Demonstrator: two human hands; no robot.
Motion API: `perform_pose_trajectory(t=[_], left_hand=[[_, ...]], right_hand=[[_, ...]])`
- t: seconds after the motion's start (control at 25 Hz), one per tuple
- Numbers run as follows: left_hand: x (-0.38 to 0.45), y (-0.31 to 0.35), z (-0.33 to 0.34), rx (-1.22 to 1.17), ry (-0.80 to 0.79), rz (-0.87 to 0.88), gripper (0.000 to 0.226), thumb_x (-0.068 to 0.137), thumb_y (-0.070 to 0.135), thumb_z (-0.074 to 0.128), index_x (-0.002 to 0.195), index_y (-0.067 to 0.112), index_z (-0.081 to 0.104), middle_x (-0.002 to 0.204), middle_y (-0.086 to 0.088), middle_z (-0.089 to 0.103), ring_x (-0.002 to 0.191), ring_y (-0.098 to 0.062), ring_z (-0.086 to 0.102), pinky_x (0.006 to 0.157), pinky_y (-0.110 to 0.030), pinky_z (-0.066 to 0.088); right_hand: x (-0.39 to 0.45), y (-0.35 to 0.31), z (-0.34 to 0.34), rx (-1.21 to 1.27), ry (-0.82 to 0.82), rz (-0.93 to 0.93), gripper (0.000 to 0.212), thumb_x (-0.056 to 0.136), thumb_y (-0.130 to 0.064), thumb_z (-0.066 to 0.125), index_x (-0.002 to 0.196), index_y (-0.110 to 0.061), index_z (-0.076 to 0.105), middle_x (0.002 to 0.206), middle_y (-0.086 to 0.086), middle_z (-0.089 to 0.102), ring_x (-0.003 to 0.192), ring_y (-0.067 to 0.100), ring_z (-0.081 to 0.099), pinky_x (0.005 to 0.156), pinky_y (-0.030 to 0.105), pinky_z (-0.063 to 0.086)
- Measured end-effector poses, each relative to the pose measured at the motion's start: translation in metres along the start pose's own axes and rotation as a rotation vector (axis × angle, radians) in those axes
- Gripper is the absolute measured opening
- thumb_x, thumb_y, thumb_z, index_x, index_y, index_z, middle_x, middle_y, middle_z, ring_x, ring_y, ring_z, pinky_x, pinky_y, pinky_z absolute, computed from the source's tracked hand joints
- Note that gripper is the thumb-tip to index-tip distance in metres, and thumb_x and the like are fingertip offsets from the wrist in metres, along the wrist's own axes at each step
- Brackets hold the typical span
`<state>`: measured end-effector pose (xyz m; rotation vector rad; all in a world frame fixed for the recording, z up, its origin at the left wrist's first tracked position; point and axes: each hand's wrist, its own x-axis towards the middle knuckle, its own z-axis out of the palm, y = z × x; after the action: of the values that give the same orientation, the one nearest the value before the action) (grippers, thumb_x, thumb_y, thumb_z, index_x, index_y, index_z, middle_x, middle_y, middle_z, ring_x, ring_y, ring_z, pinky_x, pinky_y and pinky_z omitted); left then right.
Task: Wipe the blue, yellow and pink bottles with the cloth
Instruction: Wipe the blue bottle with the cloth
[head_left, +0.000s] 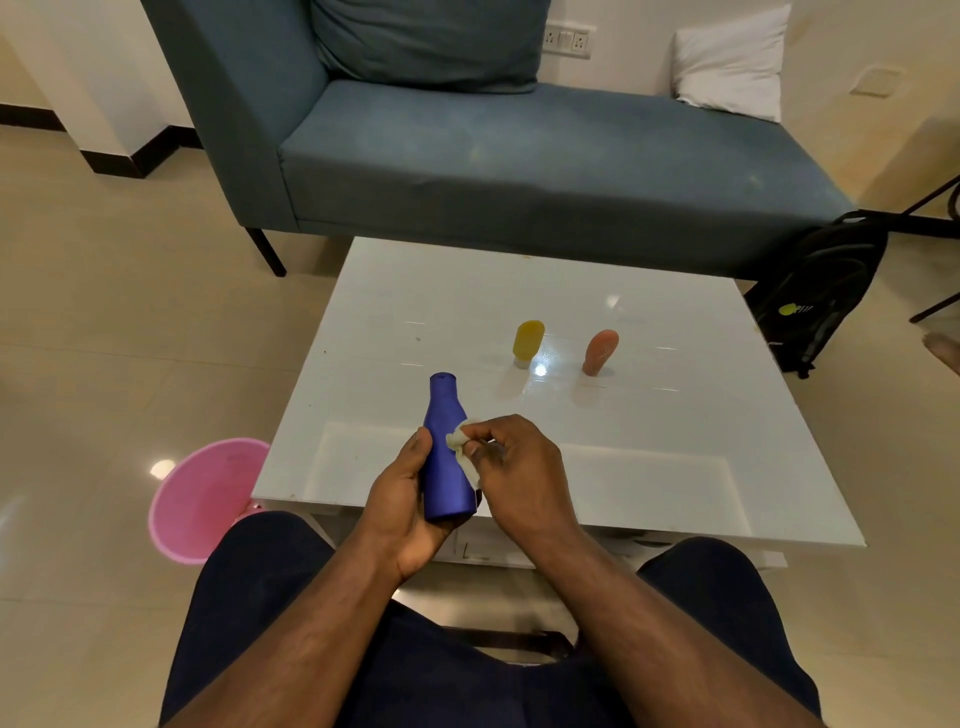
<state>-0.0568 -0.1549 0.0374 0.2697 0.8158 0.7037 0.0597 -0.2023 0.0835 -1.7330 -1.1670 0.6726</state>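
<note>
First bottle in progress: left hand (402, 499) grips the matte blue plastic bottle (447, 457) while right-hand fingers (480, 431) pinch the small pale cloth (460, 444) against it; the yellow bottle (528, 340) and pink bottle (600, 351) stand apparently unwiped on the far white glossy surface (675, 415).

A single head-worn wide-angle view looks forward and steeply down from a seated person. Both forearms rise from six o'clock to centre frame, close to the lens. The white table (649, 467) fills the middle; the sofa (519, 171) stretches across at twelve o'clock, farther off.
</note>
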Motion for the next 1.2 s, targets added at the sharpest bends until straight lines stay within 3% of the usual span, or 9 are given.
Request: perform_pose_trajectory(t=[0.16, 0.28, 0.4, 0.56, 0.8, 0.88, 1.0, 1.12, 1.2], left_hand=[[0.003, 0.003, -0.002, -0.036, -0.011, -0.005, 0.052, 0.099, 0.040, 0.050, 0.139, 0.007, 0.056, 0.112, -0.014, 0.074, 0.090, -0.025, 0.073, 0.081, -0.040, 0.061], [0.001, 0.003, -0.001, -0.009, -0.042, -0.032, 0.053, 0.099, 0.042, 0.049, 0.139, 0.008, 0.056, 0.119, -0.015, 0.072, 0.094, -0.027, 0.073, 0.079, -0.043, 0.062], [-0.002, -0.003, 0.002, 0.043, -0.037, -0.049, 0.048, 0.097, 0.042, 0.054, 0.133, 0.012, 0.061, 0.109, -0.015, 0.074, 0.088, -0.028, 0.074, 0.069, -0.046, 0.061], [-0.006, -0.004, 0.004, 0.062, -0.029, -0.061, 0.047, 0.099, 0.052, 0.048, 0.125, 0.017, 0.065, 0.105, -0.013, 0.076, 0.089, -0.029, 0.073, 0.080, -0.050, 0.058], [-0.002, 0.003, 0.002, 0.014, 0.001, -0.013, 0.064, 0.095, 0.065, 0.039, 0.132, 0.019, 0.063, 0.123, -0.021, 0.069, 0.103, -0.030, 0.068, 0.089, -0.044, 0.056], [-0.002, 0.002, 0.003, 0.047, -0.001, -0.020, 0.063, 0.096, 0.066, 0.037, 0.130, 0.020, 0.064, 0.116, -0.019, 0.072, 0.098, -0.029, 0.071, 0.086, -0.044, 0.057], [-0.006, -0.004, 0.004, 0.113, -0.015, -0.051, 0.061, 0.097, 0.065, 0.033, 0.119, 0.022, 0.070, 0.105, -0.014, 0.076, 0.094, -0.030, 0.072, 0.090, -0.052, 0.053], [-0.007, -0.004, 0.004, 0.104, -0.019, -0.042, 0.062, 0.096, 0.066, 0.035, 0.111, 0.020, 0.075, 0.105, -0.014, 0.077, 0.096, -0.031, 0.073, 0.089, -0.051, 0.054], [-0.004, -0.001, 0.002, 0.093, -0.020, -0.026, 0.066, 0.095, 0.068, 0.035, 0.125, 0.020, 0.069, 0.114, -0.015, 0.074, 0.105, -0.030, 0.072, 0.087, -0.046, 0.056]], right_hand=[[-0.027, 0.007, 0.005, -0.202, -0.055, -0.130, 0.016, 0.091, -0.016, 0.059, 0.097, -0.026, 0.070, 0.099, -0.013, 0.060, 0.095, -0.004, 0.054, 0.086, 0.009, 0.041], [-0.031, 0.011, 0.005, -0.287, -0.082, -0.192, 0.017, 0.092, -0.016, 0.056, 0.100, -0.025, 0.069, 0.101, -0.010, 0.058, 0.097, 0.001, 0.054, 0.087, 0.012, 0.042], [-0.011, 0.014, 0.005, -0.332, -0.046, -0.218, 0.016, 0.090, -0.014, 0.057, 0.096, -0.024, 0.069, 0.097, -0.008, 0.056, 0.092, 0.007, 0.054, 0.084, 0.017, 0.044], [0.005, 0.009, 0.010, -0.434, -0.022, -0.214, 0.018, 0.088, -0.013, 0.058, 0.100, -0.023, 0.067, 0.102, -0.005, 0.057, 0.096, 0.013, 0.050, 0.086, 0.022, 0.043], [-0.043, 0.007, 0.017, -0.628, -0.228, -0.436, 0.031, 0.079, -0.012, 0.070, 0.109, -0.017, 0.064, 0.108, 0.001, 0.062, 0.094, 0.018, 0.053, 0.079, 0.027, 0.049], [-0.034, 0.009, 0.012, -0.628, -0.224, -0.430, 0.028, 0.081, -0.014, 0.069, 0.108, -0.017, 0.065, 0.107, -0.001, 0.062, 0.094, 0.014, 0.052, 0.081, 0.022, 0.047], [-0.007, 0.007, 0.006, -0.409, -0.110, -0.218, 0.016, 0.089, -0.012, 0.055, 0.098, -0.020, 0.065, 0.098, -0.014, 0.053, 0.091, -0.005, 0.044, 0.080, 0.006, 0.032], [-0.006, 0.001, 0.011, -0.406, -0.109, -0.190, 0.019, 0.090, -0.011, 0.052, 0.102, -0.018, 0.064, 0.104, -0.004, 0.055, 0.094, 0.002, 0.047, 0.079, 0.013, 0.035], [-0.025, 0.002, 0.017, -0.505, -0.178, -0.280, 0.021, 0.090, -0.015, 0.056, 0.110, -0.018, 0.062, 0.110, -0.001, 0.057, 0.097, 0.007, 0.049, 0.081, 0.012, 0.035]])
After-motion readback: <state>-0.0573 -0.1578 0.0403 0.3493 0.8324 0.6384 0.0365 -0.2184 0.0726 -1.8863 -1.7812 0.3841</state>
